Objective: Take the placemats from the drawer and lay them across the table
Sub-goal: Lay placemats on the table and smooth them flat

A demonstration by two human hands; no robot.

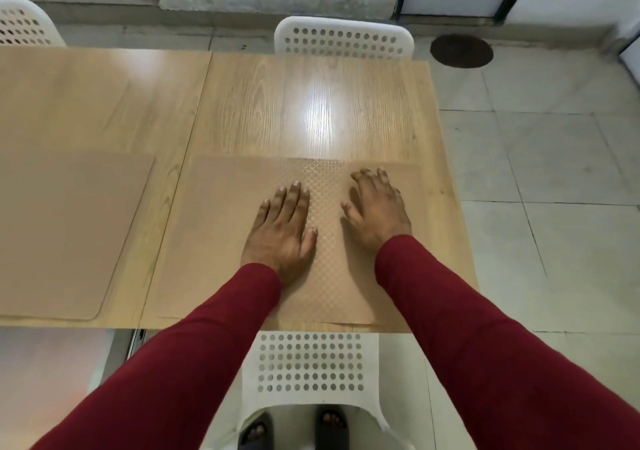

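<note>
A tan, dot-textured placemat (214, 235) lies flat on the right half of the wooden table (263, 103), near its front edge. My left hand (282, 233) rests flat on the mat's middle with straight fingers. My right hand (375, 207) presses on the mat just to the right, fingers spread and slightly bent. A second tan placemat (69, 235) lies on the table's left half, near the front edge. No drawer is in view.
A white perforated chair (344, 39) stands at the table's far side, another chair (24, 23) at the far left. A third white chair (311, 363) sits right below me at the front edge. Tiled floor with a round drain cover (461, 50) lies to the right.
</note>
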